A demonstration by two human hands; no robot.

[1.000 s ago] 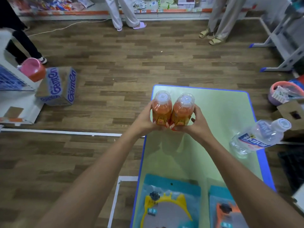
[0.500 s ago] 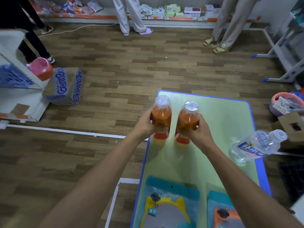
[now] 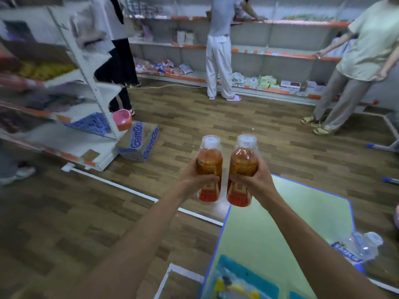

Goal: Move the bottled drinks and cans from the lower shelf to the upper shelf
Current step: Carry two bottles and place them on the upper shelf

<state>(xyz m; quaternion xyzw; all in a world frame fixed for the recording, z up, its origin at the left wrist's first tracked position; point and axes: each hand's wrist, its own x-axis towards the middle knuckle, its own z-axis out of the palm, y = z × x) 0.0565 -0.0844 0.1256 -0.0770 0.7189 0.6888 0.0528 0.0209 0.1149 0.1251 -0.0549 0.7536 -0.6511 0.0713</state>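
I hold two orange drink bottles with clear caps upright, side by side, out in front of me above the floor. My left hand (image 3: pixel 195 176) grips the left bottle (image 3: pixel 209 162) round its middle. My right hand (image 3: pixel 252 182) grips the right bottle (image 3: pixel 245 165) the same way. Both bottles hang just beyond the far left corner of the green table (image 3: pixel 280 223). A clear water bottle (image 3: pixel 358 249) with a blue label lies on its side at the table's right edge. A white shelf unit (image 3: pixel 86 83) stands at the left, blurred.
A cardboard box (image 3: pixel 140 145) and a pink tub (image 3: pixel 122 119) sit on the floor by the shelf unit. Three people stand along the back wall shelves (image 3: pixel 269 52). Packaged toys (image 3: pixel 237 283) lie on the table's near end. White tape lines cross the wooden floor.
My hands have lifted both bottles off the table and carried them up and to the left. The view has swung upward, bringing the shelves and the people into sight.
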